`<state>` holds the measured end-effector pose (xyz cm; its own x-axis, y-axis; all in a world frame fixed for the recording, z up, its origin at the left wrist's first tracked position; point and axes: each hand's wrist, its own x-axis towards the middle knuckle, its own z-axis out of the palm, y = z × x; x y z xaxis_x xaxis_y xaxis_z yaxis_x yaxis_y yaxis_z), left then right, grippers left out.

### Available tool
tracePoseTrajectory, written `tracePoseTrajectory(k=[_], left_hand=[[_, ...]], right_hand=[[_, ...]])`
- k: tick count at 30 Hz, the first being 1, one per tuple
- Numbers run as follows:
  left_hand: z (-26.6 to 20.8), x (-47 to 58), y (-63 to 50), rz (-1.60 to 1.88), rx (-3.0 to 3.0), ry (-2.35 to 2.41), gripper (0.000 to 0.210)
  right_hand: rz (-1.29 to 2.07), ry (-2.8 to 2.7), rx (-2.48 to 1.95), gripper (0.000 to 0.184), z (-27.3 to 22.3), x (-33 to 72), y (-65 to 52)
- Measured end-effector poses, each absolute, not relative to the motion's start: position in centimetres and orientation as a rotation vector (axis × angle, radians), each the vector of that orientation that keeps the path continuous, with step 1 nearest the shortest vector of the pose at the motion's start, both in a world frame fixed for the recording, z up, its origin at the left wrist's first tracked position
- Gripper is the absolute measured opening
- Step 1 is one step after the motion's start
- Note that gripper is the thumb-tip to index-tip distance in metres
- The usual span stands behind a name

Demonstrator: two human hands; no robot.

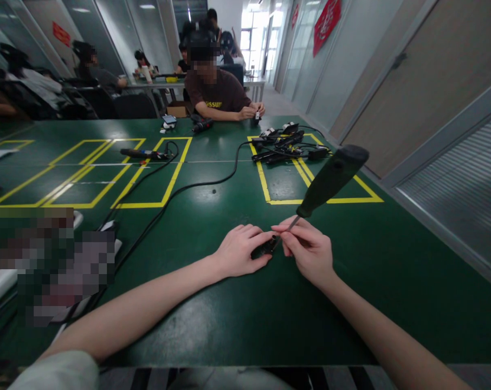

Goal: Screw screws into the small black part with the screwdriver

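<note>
My left hand [242, 251] is closed around a small black part [264, 248], pressing it to the green tabletop [213, 319]. The fingers cover much of the part, so its kind cannot be made out. In my right hand [308, 249] the thin metal shaft of a screwdriver [333, 179] is pinched between thumb and fingers. Its thick dark green handle leans up and to the right, above the hand. The shaft points down at the right end of the black part; whether the tip touches it is hidden by the fingers.
Yellow tape rectangles [265, 187] mark the table. A pile of black cabled devices [284, 143] lies at the far right. A corded black tool [142, 154] sits left of centre, its cable [196, 185] crossing the table. Opposite, a co-worker [217, 92] handles a small part beside a power drill [202, 124].
</note>
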<state>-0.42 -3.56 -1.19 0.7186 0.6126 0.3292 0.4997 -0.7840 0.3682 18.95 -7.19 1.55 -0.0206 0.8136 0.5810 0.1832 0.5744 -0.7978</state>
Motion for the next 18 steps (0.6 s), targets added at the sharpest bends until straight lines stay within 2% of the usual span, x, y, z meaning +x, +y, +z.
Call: tracePoseTrajectory(k=[10, 18], left_hand=[[-1.31, -0.35, -3.62, 0.673, 2.686, 0.862, 0.047], [-1.54, -0.33, -3.5, 0.757, 2.71, 0.805, 0.036]], right_hand=[[0.721, -1.43, -0.89, 0.012, 1.34, 19.05, -7.65], [0.8, -1.488, -0.848, 0.007, 1.36, 18.89, -7.69]])
